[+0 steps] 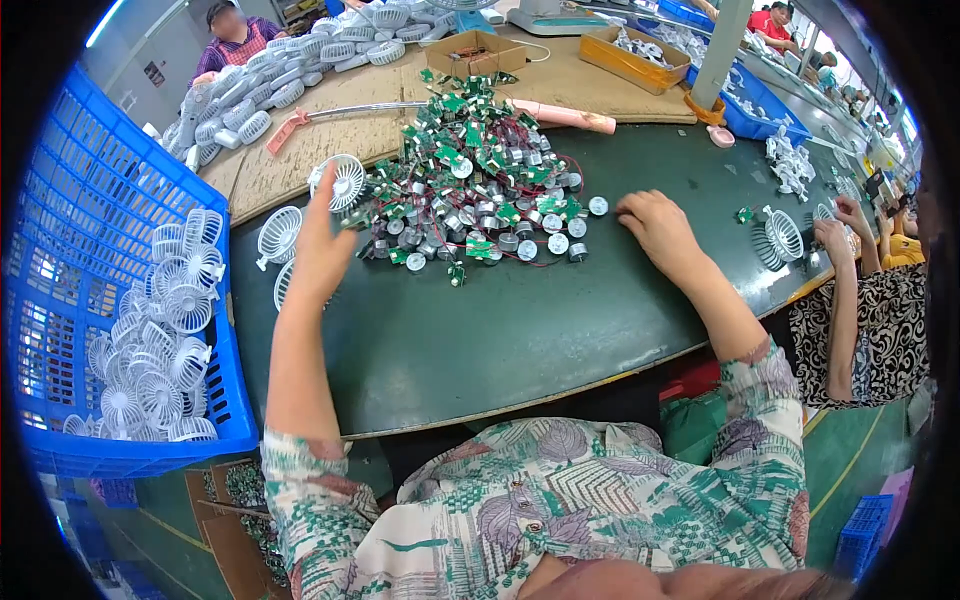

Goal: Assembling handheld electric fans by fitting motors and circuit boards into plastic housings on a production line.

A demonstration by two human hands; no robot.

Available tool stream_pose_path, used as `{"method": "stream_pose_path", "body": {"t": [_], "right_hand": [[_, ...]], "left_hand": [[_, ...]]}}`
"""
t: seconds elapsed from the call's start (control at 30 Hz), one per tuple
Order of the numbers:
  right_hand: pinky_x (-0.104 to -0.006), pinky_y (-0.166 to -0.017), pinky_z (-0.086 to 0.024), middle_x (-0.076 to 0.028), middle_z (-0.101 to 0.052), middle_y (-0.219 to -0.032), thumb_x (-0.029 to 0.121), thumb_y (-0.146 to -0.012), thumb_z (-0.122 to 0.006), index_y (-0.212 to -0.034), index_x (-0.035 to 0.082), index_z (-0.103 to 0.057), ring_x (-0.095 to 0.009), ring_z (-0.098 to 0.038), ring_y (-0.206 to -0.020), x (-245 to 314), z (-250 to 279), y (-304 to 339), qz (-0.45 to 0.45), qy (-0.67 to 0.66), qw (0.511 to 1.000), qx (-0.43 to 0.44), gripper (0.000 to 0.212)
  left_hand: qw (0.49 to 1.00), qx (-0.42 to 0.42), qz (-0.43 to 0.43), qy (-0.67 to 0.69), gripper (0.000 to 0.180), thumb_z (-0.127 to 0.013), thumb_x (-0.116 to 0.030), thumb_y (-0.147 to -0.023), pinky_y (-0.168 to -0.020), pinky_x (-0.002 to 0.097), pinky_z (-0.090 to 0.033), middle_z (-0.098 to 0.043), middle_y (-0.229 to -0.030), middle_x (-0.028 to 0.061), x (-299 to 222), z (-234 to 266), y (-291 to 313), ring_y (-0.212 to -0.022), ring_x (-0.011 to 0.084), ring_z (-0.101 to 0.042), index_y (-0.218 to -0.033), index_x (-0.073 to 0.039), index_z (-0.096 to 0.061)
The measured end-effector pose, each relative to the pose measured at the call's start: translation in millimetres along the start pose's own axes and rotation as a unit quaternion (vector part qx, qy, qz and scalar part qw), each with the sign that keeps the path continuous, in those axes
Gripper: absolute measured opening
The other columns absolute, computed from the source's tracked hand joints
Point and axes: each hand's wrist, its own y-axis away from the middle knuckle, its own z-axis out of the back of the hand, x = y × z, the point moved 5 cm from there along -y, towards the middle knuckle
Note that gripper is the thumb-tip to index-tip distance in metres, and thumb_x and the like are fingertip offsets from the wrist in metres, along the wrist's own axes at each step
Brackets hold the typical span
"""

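Observation:
My left hand (318, 250) is held over the left side of the table, fingers stretched out and thumb apart. Its fingers overlap the edge of a white round fan cage (347, 182); whether they touch it I cannot tell. Two more fan cages (280, 235) lie beside that hand, one partly hidden behind the wrist. Before me rises a heap of small silver motors (527, 250) with red wires and green circuit boards (478, 244). My right hand (660, 232) rests on the green tabletop, fingers loosely bent and apart, close to a single motor (598, 205) at the heap's right edge.
A blue crate (235, 400) of white fan cages stands at the left. Behind the heap are a cardboard box (475, 52), a pink-wrapped rod (565, 116) and piled white fans (255, 125). At right, a co-worker's hands (835, 235) are near another fan cage (783, 235).

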Motion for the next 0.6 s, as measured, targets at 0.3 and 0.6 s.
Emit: {"method": "stream_pose_path", "body": {"t": [0.3, 0.6], "right_hand": [[-0.0355, -0.062, -0.045, -0.013, -0.053, -0.075, -0.003, -0.082, -0.067, -0.086, -0.001, -0.064, -0.028, -0.056, -0.070, 49, 60, 73, -0.081, -0.117, 0.987, -0.081, 0.005], [-0.0414, -0.080, -0.049, -0.011, -0.060, -0.090, 0.011, -0.083, -0.067, -0.092, 0.006, -0.068, -0.032, -0.058, -0.092, 68, 29, 27, 0.006, -0.019, 0.999, 0.030, 0.010]], "left_hand": [[0.961, -0.097, 0.050, -0.254, 0.055, -0.069, -0.004, -0.080, -0.110, 0.0461, -0.039, -0.057, -0.133, 0.0197, 7, 46, 131, -0.129, 0.0385, -0.049, -0.133, -0.005, -0.054], [0.971, -0.054, 0.009, -0.233, 0.013, -0.070, -0.004, -0.081, -0.076, 0.0422, -0.050, -0.065, -0.096, 0.0107, -48, 10, 165, -0.089, 0.0313, -0.062, -0.092, -0.004, -0.063]]}}
